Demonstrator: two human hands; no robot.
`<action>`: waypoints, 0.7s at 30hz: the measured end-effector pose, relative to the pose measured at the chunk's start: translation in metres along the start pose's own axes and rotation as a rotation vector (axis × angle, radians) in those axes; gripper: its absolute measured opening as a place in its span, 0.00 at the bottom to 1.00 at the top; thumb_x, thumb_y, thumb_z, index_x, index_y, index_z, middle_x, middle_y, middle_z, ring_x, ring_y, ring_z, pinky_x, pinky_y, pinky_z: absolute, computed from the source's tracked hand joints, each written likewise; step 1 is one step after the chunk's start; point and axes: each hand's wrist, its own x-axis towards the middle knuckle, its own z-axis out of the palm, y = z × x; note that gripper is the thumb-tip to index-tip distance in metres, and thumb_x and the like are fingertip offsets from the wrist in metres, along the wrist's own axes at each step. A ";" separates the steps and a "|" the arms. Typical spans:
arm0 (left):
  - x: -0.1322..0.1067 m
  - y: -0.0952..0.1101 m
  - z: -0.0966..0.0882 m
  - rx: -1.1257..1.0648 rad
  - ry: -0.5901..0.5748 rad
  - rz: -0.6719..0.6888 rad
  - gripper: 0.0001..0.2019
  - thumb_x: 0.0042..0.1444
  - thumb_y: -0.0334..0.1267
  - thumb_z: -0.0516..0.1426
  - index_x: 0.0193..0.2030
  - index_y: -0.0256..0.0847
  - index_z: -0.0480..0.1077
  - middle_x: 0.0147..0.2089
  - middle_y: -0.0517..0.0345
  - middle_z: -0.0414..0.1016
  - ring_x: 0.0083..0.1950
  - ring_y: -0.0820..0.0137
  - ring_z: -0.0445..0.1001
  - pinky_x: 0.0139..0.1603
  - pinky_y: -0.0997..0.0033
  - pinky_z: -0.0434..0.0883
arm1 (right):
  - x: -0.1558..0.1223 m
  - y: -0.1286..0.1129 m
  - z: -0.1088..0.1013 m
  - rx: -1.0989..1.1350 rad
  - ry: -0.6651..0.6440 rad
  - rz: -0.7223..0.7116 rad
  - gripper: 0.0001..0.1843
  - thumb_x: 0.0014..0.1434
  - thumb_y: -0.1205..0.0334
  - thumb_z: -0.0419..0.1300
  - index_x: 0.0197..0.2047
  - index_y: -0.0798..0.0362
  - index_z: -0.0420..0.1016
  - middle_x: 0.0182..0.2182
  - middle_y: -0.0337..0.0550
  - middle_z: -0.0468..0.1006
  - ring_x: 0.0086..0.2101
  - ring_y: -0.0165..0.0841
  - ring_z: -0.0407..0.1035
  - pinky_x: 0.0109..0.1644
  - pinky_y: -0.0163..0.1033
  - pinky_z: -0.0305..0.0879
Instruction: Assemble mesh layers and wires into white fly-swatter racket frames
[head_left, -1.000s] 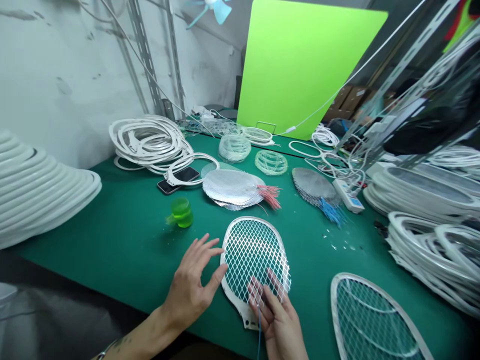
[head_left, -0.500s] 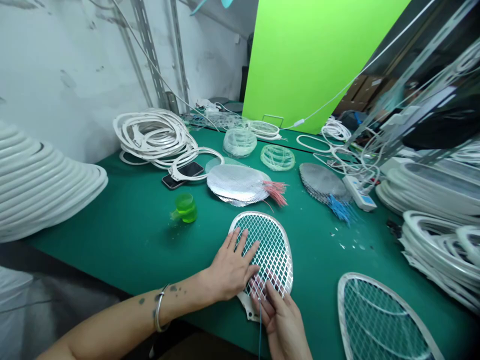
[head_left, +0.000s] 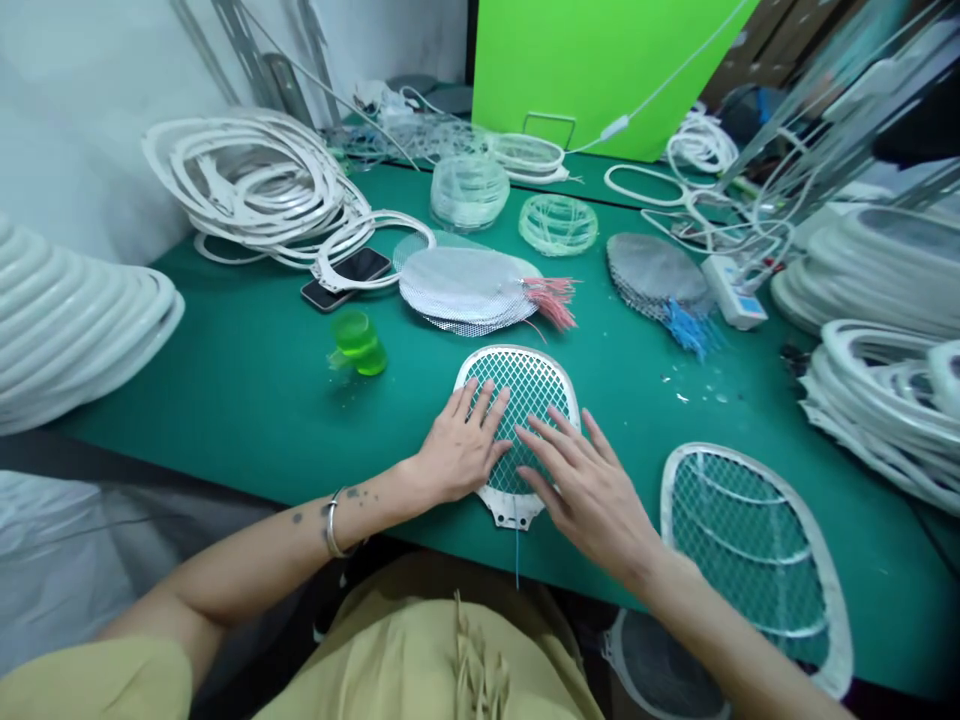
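Note:
In the head view a white racket frame [head_left: 517, 358] with a diamond metal mesh [head_left: 499, 385] lies on the green table, its short neck toward me. A thin blue wire [head_left: 517, 555] hangs from the neck over the table's front edge. My left hand [head_left: 461, 445] rests flat on the left side of the mesh and rim, fingers stretched out. My right hand [head_left: 581, 475] is over the right side, open with its fingers spread. Whether its fingertips touch the mesh, I cannot tell. Neither hand grips anything.
Behind the racket lies a stack of silver mesh sheets [head_left: 465, 285] with red wires; grey mesh sheets [head_left: 656, 275] with blue wires sit right. A green container [head_left: 360, 343], phone [head_left: 360, 268], white frames [head_left: 255, 190], a larger racket frame [head_left: 832, 590] and a power strip [head_left: 735, 290] surround it.
My right hand has left the racket's lower end and the wire, moving up over the mesh with fingers spread. My left hand stays flat on it. The head view has tilted down.

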 end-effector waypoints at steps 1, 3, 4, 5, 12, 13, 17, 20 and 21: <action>0.001 -0.001 -0.001 -0.001 -0.001 -0.002 0.31 0.68 0.46 0.45 0.70 0.26 0.47 0.72 0.34 0.46 0.73 0.47 0.41 0.70 0.47 0.47 | 0.011 0.008 0.005 -0.086 -0.088 -0.136 0.31 0.66 0.46 0.48 0.66 0.53 0.59 0.66 0.49 0.56 0.66 0.46 0.46 0.69 0.57 0.38; 0.001 -0.003 -0.006 -0.026 -0.002 -0.006 0.30 0.68 0.42 0.44 0.70 0.22 0.46 0.72 0.35 0.46 0.73 0.49 0.41 0.70 0.49 0.46 | 0.025 0.025 0.016 -0.183 -0.260 -0.296 0.39 0.66 0.42 0.46 0.71 0.57 0.44 0.70 0.49 0.42 0.68 0.42 0.35 0.70 0.56 0.32; -0.001 -0.004 -0.010 -0.052 0.003 -0.006 0.29 0.68 0.41 0.44 0.70 0.22 0.47 0.72 0.36 0.47 0.73 0.52 0.41 0.71 0.51 0.47 | 0.029 0.032 0.021 -0.202 -0.316 -0.331 0.41 0.66 0.41 0.44 0.72 0.56 0.38 0.70 0.49 0.39 0.68 0.41 0.33 0.70 0.54 0.32; -0.005 -0.005 -0.015 -0.085 0.016 0.000 0.28 0.68 0.40 0.44 0.69 0.23 0.48 0.72 0.37 0.47 0.73 0.54 0.42 0.71 0.52 0.48 | 0.030 0.039 0.025 -0.211 -0.345 -0.346 0.41 0.66 0.40 0.43 0.72 0.55 0.34 0.70 0.48 0.36 0.68 0.40 0.31 0.70 0.54 0.32; -0.068 0.027 -0.018 -0.326 0.147 0.501 0.15 0.62 0.33 0.51 0.54 0.38 0.70 0.62 0.49 0.69 0.68 0.60 0.59 0.71 0.52 0.51 | 0.026 0.043 0.025 -0.193 -0.355 -0.347 0.38 0.68 0.44 0.41 0.71 0.49 0.26 0.70 0.45 0.32 0.68 0.41 0.30 0.70 0.55 0.31; -0.075 0.033 -0.012 -0.339 0.177 0.508 0.14 0.62 0.31 0.52 0.52 0.37 0.72 0.59 0.48 0.72 0.66 0.62 0.62 0.70 0.55 0.56 | 0.027 0.041 0.023 -0.190 -0.366 -0.337 0.38 0.68 0.44 0.40 0.71 0.49 0.26 0.70 0.45 0.32 0.68 0.41 0.30 0.70 0.55 0.31; -0.087 0.045 0.001 -0.349 0.290 0.528 0.11 0.63 0.28 0.52 0.48 0.34 0.73 0.51 0.48 0.78 0.57 0.63 0.72 0.63 0.60 0.67 | 0.031 0.037 0.014 -0.142 -0.443 -0.316 0.43 0.65 0.38 0.42 0.71 0.51 0.26 0.70 0.46 0.29 0.68 0.43 0.28 0.69 0.55 0.30; -0.085 0.043 -0.004 -0.324 0.304 0.564 0.12 0.64 0.28 0.50 0.49 0.33 0.73 0.51 0.48 0.78 0.56 0.63 0.73 0.62 0.61 0.69 | 0.032 0.037 0.011 -0.119 -0.457 -0.329 0.46 0.63 0.36 0.44 0.71 0.51 0.25 0.70 0.46 0.28 0.67 0.45 0.28 0.69 0.55 0.29; -0.083 0.042 -0.006 -0.309 0.296 0.572 0.12 0.65 0.28 0.50 0.49 0.33 0.73 0.51 0.48 0.78 0.56 0.63 0.73 0.62 0.61 0.69 | 0.032 0.037 0.011 -0.122 -0.454 -0.330 0.46 0.63 0.36 0.45 0.71 0.51 0.25 0.70 0.47 0.28 0.67 0.45 0.28 0.69 0.54 0.29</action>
